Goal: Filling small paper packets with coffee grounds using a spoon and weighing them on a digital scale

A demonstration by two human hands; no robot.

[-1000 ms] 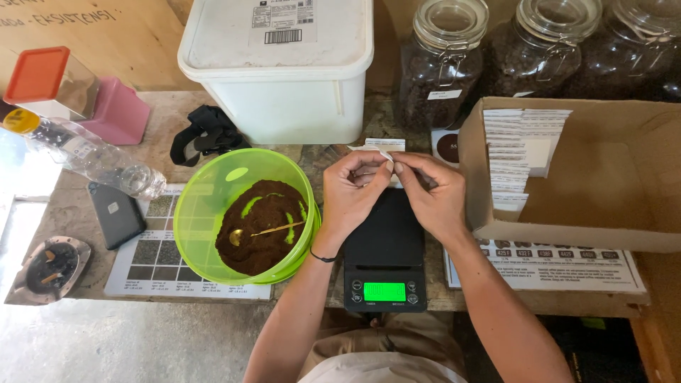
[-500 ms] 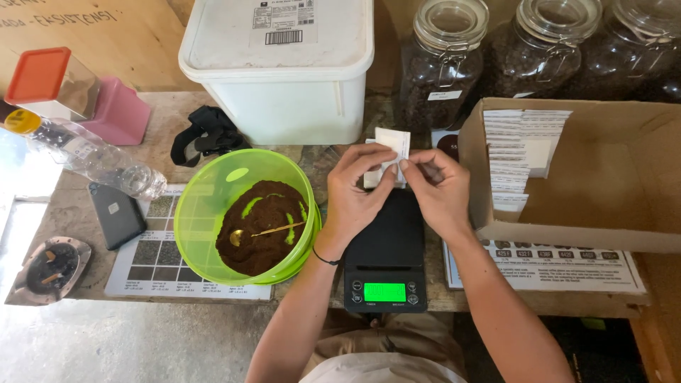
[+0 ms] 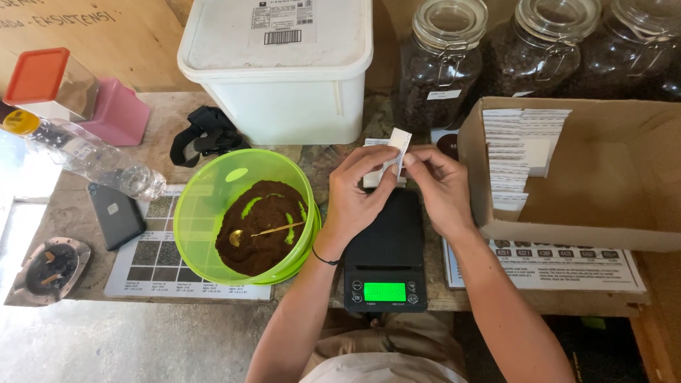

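Above matte black scale (image 3: 386,241), small white paper sachet (image 3: 397,147) between both hands.

Small white paper sachet (image 3: 397,147) sitting pinched between both hands above black scale. Scale's screen (image 3: 384,291) glowing green, rectangular, near tabletop's front edge. White barcode label (image 3: 283,14) lying on white tub lid. Row of white sachets (image 3: 516,145) standing in cardboard box. Printed swatch chart (image 3: 145,257) lying under green bowl.
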